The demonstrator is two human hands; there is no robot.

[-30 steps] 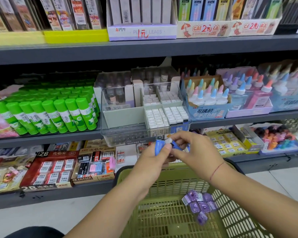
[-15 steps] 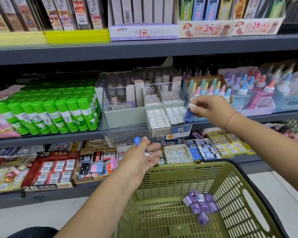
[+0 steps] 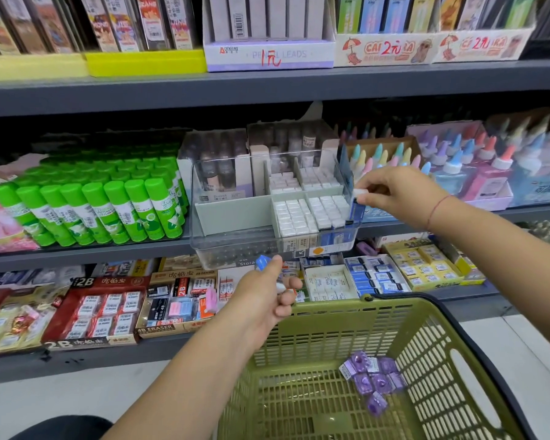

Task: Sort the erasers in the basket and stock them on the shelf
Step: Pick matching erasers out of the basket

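I pinch a blue-sleeved eraser in my right hand, upright at the right end of the clear storage box, beside rows of white erasers. My left hand grips another blue eraser below the box. This looks like the stocking step; next I must seat it squarely and let go. Purple erasers wait in the green basket.

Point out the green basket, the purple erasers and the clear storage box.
green basket (image 3: 346, 312), head view, far rim.
purple erasers (image 3: 372, 380), head view, middle of the pile.
clear storage box (image 3: 235, 249), head view, lower front wall.
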